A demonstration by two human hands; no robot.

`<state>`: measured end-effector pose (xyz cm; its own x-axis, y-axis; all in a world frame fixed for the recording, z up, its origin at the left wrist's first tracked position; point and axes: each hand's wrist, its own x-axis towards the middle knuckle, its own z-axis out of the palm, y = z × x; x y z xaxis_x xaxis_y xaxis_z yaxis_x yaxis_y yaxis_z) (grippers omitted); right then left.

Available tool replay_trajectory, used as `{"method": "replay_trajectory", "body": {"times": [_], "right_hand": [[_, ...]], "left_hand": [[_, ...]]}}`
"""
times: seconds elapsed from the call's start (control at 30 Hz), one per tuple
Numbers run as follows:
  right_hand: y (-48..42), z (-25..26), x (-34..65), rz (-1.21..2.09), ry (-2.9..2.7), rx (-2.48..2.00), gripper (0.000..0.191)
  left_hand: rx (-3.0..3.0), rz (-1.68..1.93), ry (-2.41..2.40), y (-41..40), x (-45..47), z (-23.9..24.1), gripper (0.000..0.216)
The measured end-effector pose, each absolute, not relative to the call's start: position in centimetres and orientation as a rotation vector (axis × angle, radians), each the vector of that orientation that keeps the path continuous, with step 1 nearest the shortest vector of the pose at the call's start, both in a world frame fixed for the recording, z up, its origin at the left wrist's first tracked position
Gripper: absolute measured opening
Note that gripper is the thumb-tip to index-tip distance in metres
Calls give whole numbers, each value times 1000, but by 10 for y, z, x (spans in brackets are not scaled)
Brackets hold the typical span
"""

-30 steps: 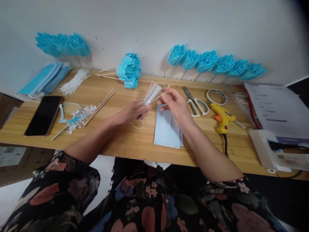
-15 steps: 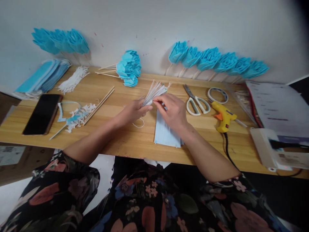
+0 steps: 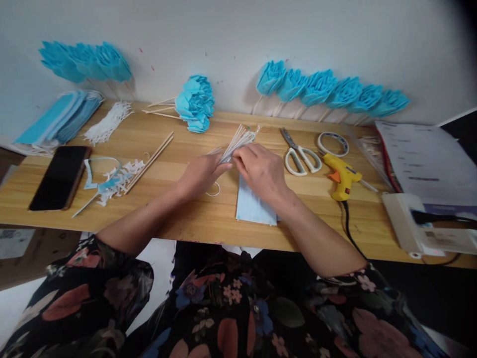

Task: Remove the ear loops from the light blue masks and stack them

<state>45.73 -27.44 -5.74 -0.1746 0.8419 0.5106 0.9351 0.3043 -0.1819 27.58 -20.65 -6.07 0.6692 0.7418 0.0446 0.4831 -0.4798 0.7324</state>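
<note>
My left hand (image 3: 201, 174) is closed around a fanned bundle of thin white strips (image 3: 237, 140), whose far ends stick out above the fingers. My right hand (image 3: 263, 171) is pinched at the near side of that bundle, its fingertips pressed together; whether it grips the strips or something smaller is hidden. Beneath the right hand lies a stack of pale blue face masks (image 3: 255, 206), partly covered by the wrist. A loop of white elastic cord (image 3: 214, 190) rests on the table beside my left hand.
Scissors (image 3: 298, 154), a tape roll (image 3: 345, 146) and a yellow glue gun (image 3: 343, 176) lie right. Blue flowers on sticks (image 3: 316, 87) lean on the wall. Left are a phone (image 3: 59, 178), folded blue masks (image 3: 61, 117), white ear loops (image 3: 108, 122) and wooden sticks (image 3: 151, 161).
The view has shifted slightly. My right fingers have curled in closer to the bundle, and the strips' ends stand narrower than before. My left hand keeps its hold.
</note>
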Motion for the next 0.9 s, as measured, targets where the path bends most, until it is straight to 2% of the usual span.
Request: {"method": "replay_trajectory", "body": {"times": [0.2, 0.47, 0.73, 0.9], "right_hand": [[-272, -60, 460, 9, -1847, -1536, 16], [-271, -60, 463, -108, -2018, -1344, 30], [-273, -62, 466, 109, -1751, -1346, 17], [-272, -63, 464, 117, -1801, -1361, 19]], "left_hand": [[2025, 560, 878, -205, 277, -58, 33], [1794, 557, 780, -210, 273, -51, 34], [1864, 615, 861, -207, 273, -52, 23], [1959, 605, 865, -207, 274, -56, 31]]}}
